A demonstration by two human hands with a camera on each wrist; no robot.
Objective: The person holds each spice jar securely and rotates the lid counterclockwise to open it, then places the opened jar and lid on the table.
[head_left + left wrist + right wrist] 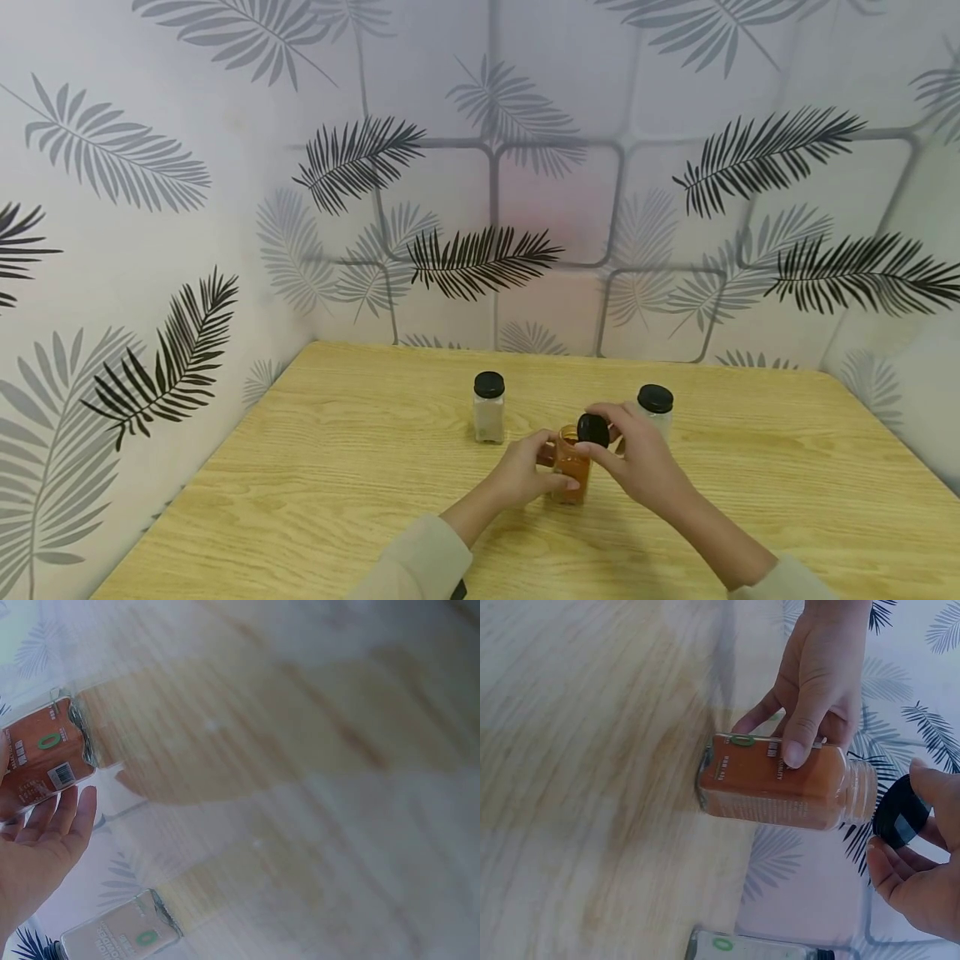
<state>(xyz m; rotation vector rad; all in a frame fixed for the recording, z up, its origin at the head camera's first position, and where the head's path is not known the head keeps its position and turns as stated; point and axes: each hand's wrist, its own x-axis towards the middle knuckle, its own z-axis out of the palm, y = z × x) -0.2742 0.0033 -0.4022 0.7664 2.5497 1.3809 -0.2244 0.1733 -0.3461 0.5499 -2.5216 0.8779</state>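
Note:
A square glass spice jar (572,477) filled with orange-red powder stands upright on the wooden table. My left hand (527,472) grips its side, thumb across the front and fingers behind. In the right wrist view the jar's threaded neck (862,793) shows uncovered. My right hand (643,457) pinches a black screw lid (593,431) between thumb and fingers. The lid is tilted and close beside the mouth, overlapping its edge in the head view. A printed label with a green ring (49,740) shows on the jar in the left wrist view.
A black-lidded jar of pale contents (489,408) stands behind and left of my hands. Another black-lidded jar (656,403) stands behind my right hand, partly hidden by it. The wooden table (360,433) meets a leaf-patterned wall (450,192) at the back.

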